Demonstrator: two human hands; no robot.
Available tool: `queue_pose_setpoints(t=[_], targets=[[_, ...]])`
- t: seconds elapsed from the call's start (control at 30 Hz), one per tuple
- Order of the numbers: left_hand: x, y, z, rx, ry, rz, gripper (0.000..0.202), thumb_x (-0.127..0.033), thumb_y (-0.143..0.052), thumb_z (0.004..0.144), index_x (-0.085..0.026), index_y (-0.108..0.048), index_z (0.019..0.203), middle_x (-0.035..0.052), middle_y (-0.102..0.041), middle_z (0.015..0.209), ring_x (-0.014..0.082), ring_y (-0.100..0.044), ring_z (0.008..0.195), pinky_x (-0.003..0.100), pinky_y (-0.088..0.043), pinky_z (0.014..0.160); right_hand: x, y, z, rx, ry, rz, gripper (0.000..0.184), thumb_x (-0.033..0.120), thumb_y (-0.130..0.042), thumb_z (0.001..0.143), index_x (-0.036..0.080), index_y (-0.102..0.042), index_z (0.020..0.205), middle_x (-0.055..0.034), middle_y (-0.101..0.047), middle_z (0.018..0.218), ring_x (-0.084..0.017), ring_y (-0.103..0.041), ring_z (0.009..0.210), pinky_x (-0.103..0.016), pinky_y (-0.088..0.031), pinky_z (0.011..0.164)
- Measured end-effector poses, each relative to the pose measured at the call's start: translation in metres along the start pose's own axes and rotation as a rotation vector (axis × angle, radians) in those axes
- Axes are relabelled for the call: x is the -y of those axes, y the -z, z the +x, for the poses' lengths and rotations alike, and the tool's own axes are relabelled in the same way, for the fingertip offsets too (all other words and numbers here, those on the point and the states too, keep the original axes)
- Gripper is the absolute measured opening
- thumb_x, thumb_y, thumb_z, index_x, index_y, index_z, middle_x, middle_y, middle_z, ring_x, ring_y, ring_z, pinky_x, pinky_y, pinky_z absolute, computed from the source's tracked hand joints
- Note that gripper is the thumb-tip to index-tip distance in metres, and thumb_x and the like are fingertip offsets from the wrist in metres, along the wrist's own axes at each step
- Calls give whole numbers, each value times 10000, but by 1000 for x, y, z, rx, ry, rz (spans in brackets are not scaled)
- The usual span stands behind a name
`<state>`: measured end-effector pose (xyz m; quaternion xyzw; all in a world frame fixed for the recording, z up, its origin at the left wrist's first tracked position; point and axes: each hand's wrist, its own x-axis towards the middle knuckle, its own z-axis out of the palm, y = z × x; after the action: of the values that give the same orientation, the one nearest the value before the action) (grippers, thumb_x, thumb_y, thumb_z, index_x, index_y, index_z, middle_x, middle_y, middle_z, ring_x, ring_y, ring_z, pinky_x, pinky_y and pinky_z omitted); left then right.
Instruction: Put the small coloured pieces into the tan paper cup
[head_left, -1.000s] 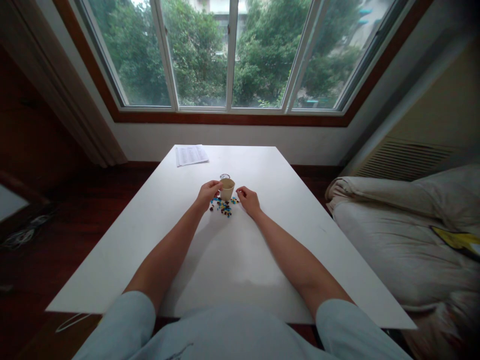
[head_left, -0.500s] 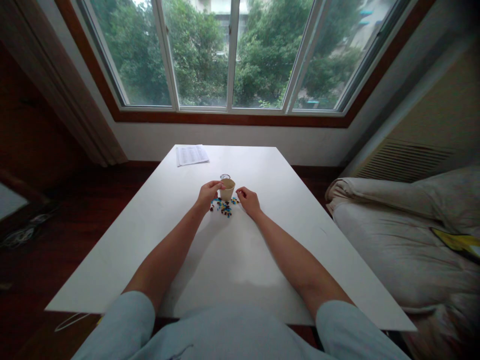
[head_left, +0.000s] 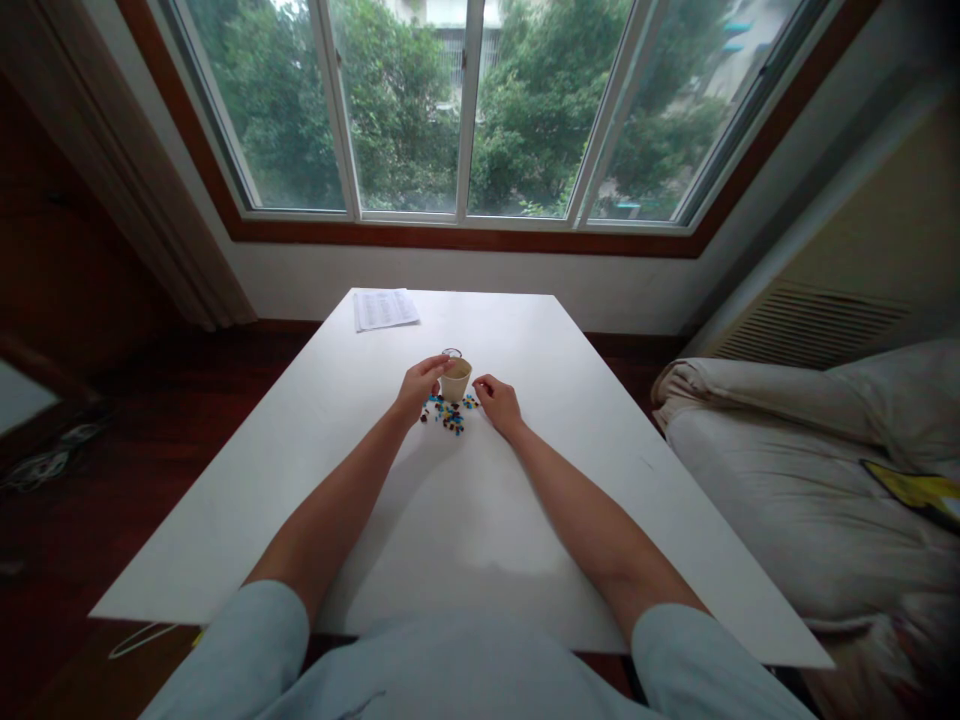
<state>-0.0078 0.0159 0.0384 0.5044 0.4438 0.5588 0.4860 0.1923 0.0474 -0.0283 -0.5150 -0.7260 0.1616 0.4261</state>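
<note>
Plainly upright, beige cup [head_left: 456, 386]; small beads [head_left: 452, 417] blue, yellow, dark, scattered.

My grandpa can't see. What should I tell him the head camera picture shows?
A left hand and a right hand flank a beige cup on a white table, the left hand at its rim. Small colourful pieces lie in front; papers lie farther back, toward a window.
</note>
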Motion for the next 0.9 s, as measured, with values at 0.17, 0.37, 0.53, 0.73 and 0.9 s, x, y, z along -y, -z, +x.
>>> queue_pose_setpoints(t=[0.17, 0.37, 0.53, 0.73, 0.9], targets=[[4, 0, 0, 30, -24, 46, 448, -332, -630, 772, -162, -690, 1182, 61, -711, 964, 46, -432, 513, 206, -378, 500, 0, 1, 0, 1, 9, 5, 288, 382, -485, 878, 206, -709, 919, 12, -583, 638, -131, -486, 598, -245, -378, 632], [4, 6, 0, -59, -104, 161, 378, -272, -562, 793, -160, -700, 1127, 57, -704, 966, 69, -470, 566, 210, -402, 541, -4, -1, 0, -3, 34, 25, 264, 357, -488, 875, 205, -701, 912, 21, -569, 626, -121, -483, 585, -239, -362, 613], [20, 26, 8, -220, -162, 463, 282, -292, -542, 813, -171, -718, 998, 32, -703, 885, 92, -502, 584, 218, -399, 560, -5, -2, 0, -5, 32, 34, 278, 358, -486, 878, 196, -707, 924, 20, -562, 619, -119, -475, 585, -233, -352, 605], [43, 46, 9, -40, -134, 901, 196, -287, -583, 816, -203, -737, 902, 23, -700, 800, 139, -586, 701, 235, -407, 642, -2, 0, -1, 5, 17, 35, 280, 358, -484, 883, 193, -707, 917, 14, -568, 621, -124, -479, 592, -232, -363, 610], [47, 45, 4, 122, -179, 1088, 192, -275, -587, 829, -236, -747, 927, 25, -704, 829, 146, -586, 715, 239, -401, 647, 0, 1, -2, 4, 18, 36, 276, 360, -488, 884, 193, -706, 911, 15, -561, 617, -122, -472, 587, -235, -360, 607]])
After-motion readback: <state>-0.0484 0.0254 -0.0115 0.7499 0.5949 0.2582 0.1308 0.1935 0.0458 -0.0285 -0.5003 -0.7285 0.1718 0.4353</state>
